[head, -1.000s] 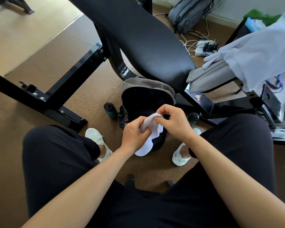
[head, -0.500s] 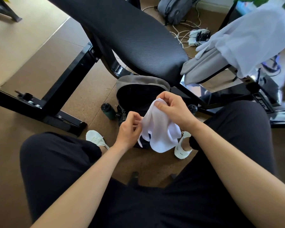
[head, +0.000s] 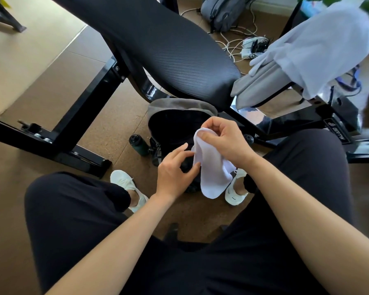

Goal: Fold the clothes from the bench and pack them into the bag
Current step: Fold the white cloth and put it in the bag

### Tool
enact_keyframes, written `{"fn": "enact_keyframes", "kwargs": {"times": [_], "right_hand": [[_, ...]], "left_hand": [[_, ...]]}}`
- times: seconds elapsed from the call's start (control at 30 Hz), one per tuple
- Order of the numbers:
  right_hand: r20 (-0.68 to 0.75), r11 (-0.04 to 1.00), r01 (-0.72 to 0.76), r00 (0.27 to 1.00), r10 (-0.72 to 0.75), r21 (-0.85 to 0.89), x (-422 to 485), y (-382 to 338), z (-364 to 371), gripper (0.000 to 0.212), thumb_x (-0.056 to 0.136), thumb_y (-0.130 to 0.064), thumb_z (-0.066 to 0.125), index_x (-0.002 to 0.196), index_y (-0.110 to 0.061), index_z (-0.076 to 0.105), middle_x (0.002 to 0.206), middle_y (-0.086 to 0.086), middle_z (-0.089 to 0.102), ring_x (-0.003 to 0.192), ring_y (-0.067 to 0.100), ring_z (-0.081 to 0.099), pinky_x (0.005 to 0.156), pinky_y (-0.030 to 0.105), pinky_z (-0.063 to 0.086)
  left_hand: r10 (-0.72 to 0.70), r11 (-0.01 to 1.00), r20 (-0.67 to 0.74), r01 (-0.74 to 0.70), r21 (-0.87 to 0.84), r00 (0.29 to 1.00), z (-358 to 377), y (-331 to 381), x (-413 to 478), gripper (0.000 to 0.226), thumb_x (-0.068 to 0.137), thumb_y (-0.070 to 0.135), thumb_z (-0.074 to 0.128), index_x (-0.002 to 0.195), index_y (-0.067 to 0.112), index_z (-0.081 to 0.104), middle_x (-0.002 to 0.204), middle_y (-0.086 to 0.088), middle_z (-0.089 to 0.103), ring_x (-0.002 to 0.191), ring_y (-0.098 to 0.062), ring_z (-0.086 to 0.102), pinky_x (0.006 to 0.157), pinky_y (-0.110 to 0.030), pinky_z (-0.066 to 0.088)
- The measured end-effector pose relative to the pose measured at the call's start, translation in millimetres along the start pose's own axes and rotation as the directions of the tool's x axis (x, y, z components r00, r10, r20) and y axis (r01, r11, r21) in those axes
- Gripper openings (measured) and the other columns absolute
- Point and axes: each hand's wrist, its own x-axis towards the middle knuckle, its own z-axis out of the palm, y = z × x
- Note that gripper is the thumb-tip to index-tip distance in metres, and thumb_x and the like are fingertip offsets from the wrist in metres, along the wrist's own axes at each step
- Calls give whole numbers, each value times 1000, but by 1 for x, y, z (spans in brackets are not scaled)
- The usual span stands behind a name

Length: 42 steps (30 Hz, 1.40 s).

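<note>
A white sock [head: 213, 175] is pinched at its top by the right hand [head: 226, 141], with the thumb and the bent fingers closed on the cloth. The rest of the sock is left to hang down, so that it is pulled straight by its own weight and can be folded neatly.

The left hand [head: 175, 171] is held just beside the sock, at its left edge. Its fingers are loose and a little bent, and nothing is gripped by them. The thumb seems to touch the cloth, but this cannot be told for sure. The hand is likely put there to catch the hanging end and fold it up.

The bag [head: 179, 104] is set on the floor right under both hands. Its mouth is wide open, so that the folded sock can be dropped straight in.

Beyond the hands the bench [head: 168, 50] is seen. Past the right hand, a grey cloth [head: 258, 86] and a white cloth [head: 319, 47] are draped on it, not yet folded. A dark bottle [head: 139, 144] is stood beside the bag, to the left of the left hand.
</note>
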Motion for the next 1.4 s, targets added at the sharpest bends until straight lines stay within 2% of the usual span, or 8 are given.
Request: {"fn": "enact_keyframes", "kwargs": {"times": [0.23, 0.4, 0.57, 0.83, 0.93, 1.0, 1.2, 1.4], "right_hand": [[150, 1000, -3, 989, 4, -9, -1, -1, -13, 6, 92, -16, 74, 90, -11, 76, 86, 5, 74, 82, 11, 67, 76, 26, 54], [237, 1000, -17, 971, 16, 4, 0, -2, -28, 4, 90, -8, 75, 89, -11, 77, 85, 3, 76, 83, 10, 70, 76, 21, 52], [229, 998, -48, 973, 36, 47, 0, -2, -33, 6, 92, -7, 72, 89, -10, 76, 84, 4, 75, 76, 8, 68, 65, 16, 50], [269, 988, -77, 962, 39, 131, -1, 3, -42, 5, 89, -14, 73, 88, -12, 77, 87, 7, 75, 81, 18, 70, 73, 29, 55], [297, 980, -96, 954, 41, 172, -1, 5, -46, 9, 86, -19, 74, 88, -12, 78, 87, 8, 75, 81, 20, 71, 72, 31, 57], [304, 979, -103, 951, 46, 174, -1, 7, -48, 12, 84, -19, 75, 89, -8, 77, 86, 9, 75, 80, 20, 71, 72, 30, 57], [253, 984, -113, 965, 76, 136, -3, 4, -54, 4, 89, -5, 72, 91, -2, 74, 74, -2, 74, 66, 8, 68, 54, 16, 50], [37, 982, -84, 996, 79, 171, 2, 12, -53, 4, 88, -7, 76, 85, -9, 75, 75, -5, 74, 72, 9, 67, 67, 18, 52]], "left_hand": [[8, 984, 81, 6, -178, 997, 5, -9, 10, 29, 92, 37, 71, 109, 14, 76, 137, -3, 66, 133, -15, 58, 103, -47, 54], [70, 960, 172, -20, -280, 982, 1, -9, 13, 15, 88, 19, 75, 102, 14, 72, 114, 8, 72, 112, -10, 66, 94, -44, 56], [13, 967, 134, 22, -255, 991, 8, -6, 11, 27, 85, 34, 81, 101, 15, 71, 97, 12, 72, 91, -5, 69, 78, -35, 59], [91, 984, 137, -68, -167, 986, 23, -12, 13, 27, 94, 30, 69, 117, 17, 77, 130, 1, 71, 123, -14, 64, 97, -39, 55], [90, 993, 156, -78, -83, 984, 28, -13, 13, 31, 98, 37, 64, 119, 19, 77, 132, -1, 70, 119, -17, 67, 92, -39, 57], [93, 992, 141, -79, -99, 986, 28, -8, 13, 26, 102, 32, 59, 113, 20, 78, 118, 0, 75, 107, -18, 71, 82, -41, 60], [13, 988, 227, 23, -152, 974, 22, -20, 16, 18, 102, 25, 62, 97, 21, 79, 104, 9, 76, 101, -9, 69, 82, -40, 59], [-105, 982, 440, 164, -98, 892, 19, -34, 12, 21, 98, 33, 67, 86, 20, 79, 83, 6, 68, 80, -8, 64, 72, -37, 55]]}}
